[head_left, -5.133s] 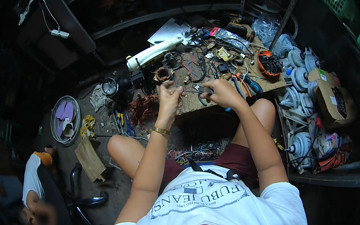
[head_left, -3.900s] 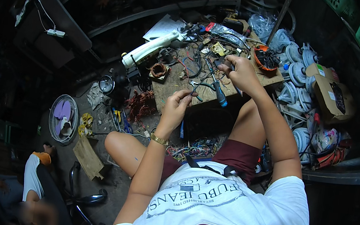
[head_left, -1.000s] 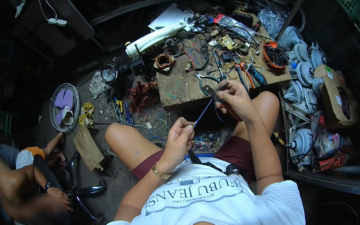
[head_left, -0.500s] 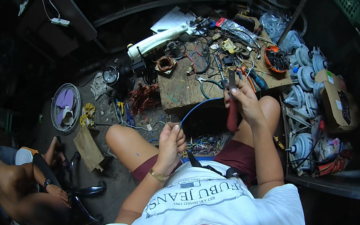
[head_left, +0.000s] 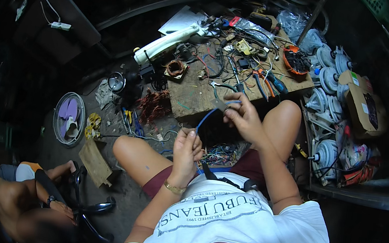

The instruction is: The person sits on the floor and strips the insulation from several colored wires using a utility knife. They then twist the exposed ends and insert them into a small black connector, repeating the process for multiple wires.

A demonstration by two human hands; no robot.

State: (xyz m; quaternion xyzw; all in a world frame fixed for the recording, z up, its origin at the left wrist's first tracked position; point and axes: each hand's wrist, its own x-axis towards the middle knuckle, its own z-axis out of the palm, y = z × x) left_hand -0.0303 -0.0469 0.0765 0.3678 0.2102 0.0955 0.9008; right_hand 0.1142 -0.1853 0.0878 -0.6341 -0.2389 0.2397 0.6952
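Observation:
My left hand (head_left: 186, 147) is closed in a pinch on a blue wire (head_left: 206, 119), which curves up and right toward my other hand. My right hand (head_left: 242, 116) is closed around a knife, whose flat grey blade (head_left: 219, 104) lies against the wire near its far end. A short blue length shows beyond the blade, by my right fingers. The knife's red handle, visible earlier, is now hidden by the hand. Both hands are above my lap, just in front of the wooden bench (head_left: 186, 91).
Pliers (head_left: 261, 83), a screwdriver and tangled wires crowd the bench. An orange bowl (head_left: 296, 50) stands at its far right, near white plastic gear housings (head_left: 328, 78) and a cardboard box (head_left: 362, 105). Wire scraps (head_left: 223, 155) lie below. A person (head_left: 15, 196) sits at left.
My right hand has moved left and closer to my left hand. The knife has turned from upright to across the blue wire. My left hand keeps its pinch, nearly still.

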